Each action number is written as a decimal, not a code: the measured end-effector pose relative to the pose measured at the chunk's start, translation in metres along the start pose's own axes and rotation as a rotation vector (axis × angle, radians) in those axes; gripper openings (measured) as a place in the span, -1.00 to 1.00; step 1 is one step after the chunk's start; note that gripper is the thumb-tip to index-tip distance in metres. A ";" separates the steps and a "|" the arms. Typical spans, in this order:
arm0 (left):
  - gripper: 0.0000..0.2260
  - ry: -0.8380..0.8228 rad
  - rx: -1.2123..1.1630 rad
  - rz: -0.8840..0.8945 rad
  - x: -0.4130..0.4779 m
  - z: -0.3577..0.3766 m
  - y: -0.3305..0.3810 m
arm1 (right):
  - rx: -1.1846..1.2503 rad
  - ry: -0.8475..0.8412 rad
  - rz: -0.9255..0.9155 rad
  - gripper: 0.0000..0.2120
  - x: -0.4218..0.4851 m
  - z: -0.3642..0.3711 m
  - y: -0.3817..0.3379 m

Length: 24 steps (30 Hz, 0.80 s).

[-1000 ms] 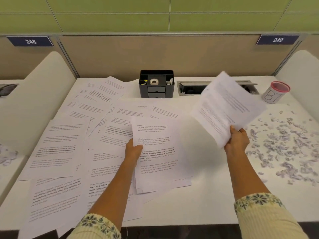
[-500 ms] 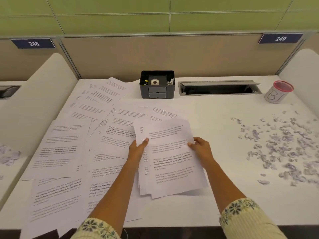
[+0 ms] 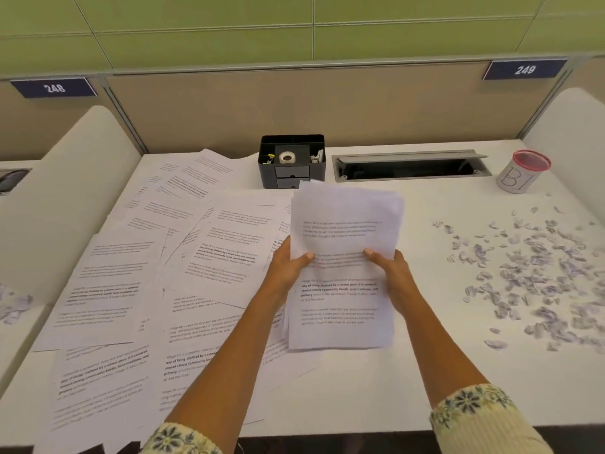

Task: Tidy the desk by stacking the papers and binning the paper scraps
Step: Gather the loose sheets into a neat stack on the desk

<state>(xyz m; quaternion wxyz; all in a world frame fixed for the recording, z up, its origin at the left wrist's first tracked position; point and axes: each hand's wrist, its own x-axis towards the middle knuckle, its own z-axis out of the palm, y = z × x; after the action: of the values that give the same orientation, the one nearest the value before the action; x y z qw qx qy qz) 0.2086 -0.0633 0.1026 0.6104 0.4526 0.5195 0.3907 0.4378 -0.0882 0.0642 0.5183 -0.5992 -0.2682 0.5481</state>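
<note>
Gripped stack of papers (image 3: 343, 273) at both side edges: left hand (image 3: 288, 267) curled round the left edge with thumb on the top sheet, right hand (image 3: 391, 273) same on the right edge. Held stack at centre of counter (image 3: 376, 388), top end raised and blurred, bottom edge near or on the surface, couldn't tell which. Compared with a second back: landed the paper from the right hand onto the pile, then squared it and tipped it from flat toward upright. Read that as a tap-to-align step, so first gathered batch about done. Left plenty to do: loose sheets (image 3: 131, 273) fanned out overlapping from 7 to 11 o'clock. Left paper scraps (image 3: 540, 273) strewn at 3 o'clock, well apart from the stack, not binned yet. Spotted pink-rimmed cup (image 3: 520, 173) marked "BI" at 2 o'clock, judged as the bin. Noted black organiser (image 3: 292, 162) at 12 o'clock just beyond the stack's top edge, cable slot (image 3: 409, 165) beside it toward 1. Expected next need: set stack down on a bare patch, then pull in more sheets from 9 o'clock
</note>
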 end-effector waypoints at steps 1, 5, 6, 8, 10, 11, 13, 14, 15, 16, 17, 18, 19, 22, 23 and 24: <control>-0.60 -0.011 -0.022 0.028 0.002 0.005 0.007 | 0.023 -0.018 -0.033 -0.47 -0.001 -0.004 -0.010; -0.63 -0.043 -0.122 0.112 0.007 0.024 0.035 | 0.092 0.031 -0.271 -0.74 -0.007 -0.019 -0.055; -0.65 -0.053 -0.129 0.136 0.008 0.029 0.041 | 0.108 0.045 -0.328 -0.77 -0.009 -0.022 -0.067; -0.69 -0.061 -0.128 0.178 0.009 0.039 0.053 | 0.115 0.059 -0.421 -0.82 -0.013 -0.026 -0.087; -0.72 -0.058 -0.122 0.218 0.010 0.047 0.062 | 0.104 0.064 -0.495 -0.85 -0.017 -0.029 -0.100; -0.72 -0.057 -0.119 0.237 0.010 0.051 0.064 | 0.103 0.067 -0.520 -0.86 -0.018 -0.031 -0.105; -0.69 -0.066 -0.119 0.264 0.009 0.056 0.065 | 0.109 0.078 -0.538 -0.89 -0.022 -0.032 -0.109; -0.67 -0.070 -0.116 0.264 0.009 0.058 0.063 | 0.110 0.091 -0.535 -0.90 -0.022 -0.033 -0.108; -0.66 -0.070 -0.106 0.253 0.009 0.061 0.060 | 0.108 0.107 -0.526 -0.91 -0.021 -0.034 -0.105; -0.65 -0.069 -0.093 0.236 0.010 0.063 0.055 | 0.105 0.122 -0.510 -0.91 -0.020 -0.035 -0.101; -0.65 -0.064 -0.082 0.212 0.010 0.065 0.050 | 0.098 0.133 -0.490 -0.90 -0.017 -0.037 -0.095; -0.64 -0.053 -0.081 0.185 0.011 0.066 0.044 | 0.083 0.142 -0.467 -0.87 -0.015 -0.038 -0.089; -0.64 -0.038 -0.090 0.156 0.012 0.068 0.038 | 0.059 0.147 -0.440 -0.83 -0.012 -0.039 -0.082; -0.69 0.002 -0.112 0.077 0.016 0.071 0.023 | -0.034 0.145 -0.347 -0.71 -0.005 -0.041 -0.061; -0.71 0.005 -0.099 0.058 0.018 0.072 0.018 | -0.060 0.137 -0.321 -0.67 -0.003 -0.042 -0.054; -0.73 0.006 -0.081 0.044 0.020 0.073 0.014 | -0.091 0.129 -0.295 -0.64 -0.002 -0.042 -0.047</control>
<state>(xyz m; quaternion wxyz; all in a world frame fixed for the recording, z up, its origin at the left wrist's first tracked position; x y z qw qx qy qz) 0.2840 -0.0513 0.1143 0.6180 0.4377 0.4949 0.4262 0.4886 -0.0886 0.1016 0.5817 -0.6100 -0.3439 0.4139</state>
